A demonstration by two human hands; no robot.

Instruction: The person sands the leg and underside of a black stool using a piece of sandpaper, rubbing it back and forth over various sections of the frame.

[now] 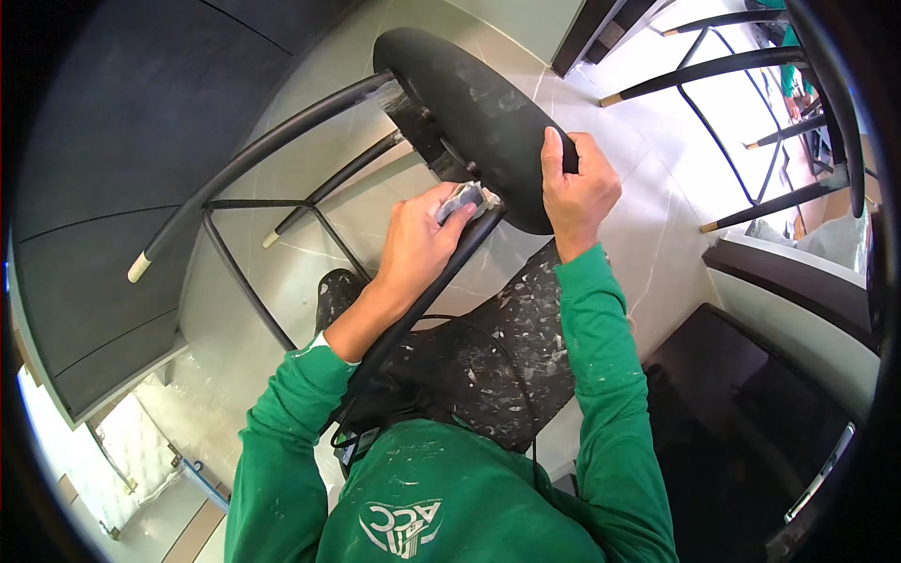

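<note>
A black stool (465, 103) lies tipped over in front of me, its round seat on edge and its long legs reaching toward me and to the left. My right hand (577, 188) grips the rim of the seat, thumb on one face and fingers behind. My left hand (418, 239) pinches a small crumpled grey-and-white pad (462, 201), cloth or sandpaper, I cannot tell which. The pad sits against the top of the nearest leg, by the underside of the seat. Whitish smears mark the leg joints.
More black stools (713, 73) with pale-tipped legs stand at the upper right, near another person's green sleeve (788, 61). Dark panels (113, 150) rise at the left. A glossy black box-like piece (741, 413) is at the lower right. Below is a pale tiled floor (507, 47).
</note>
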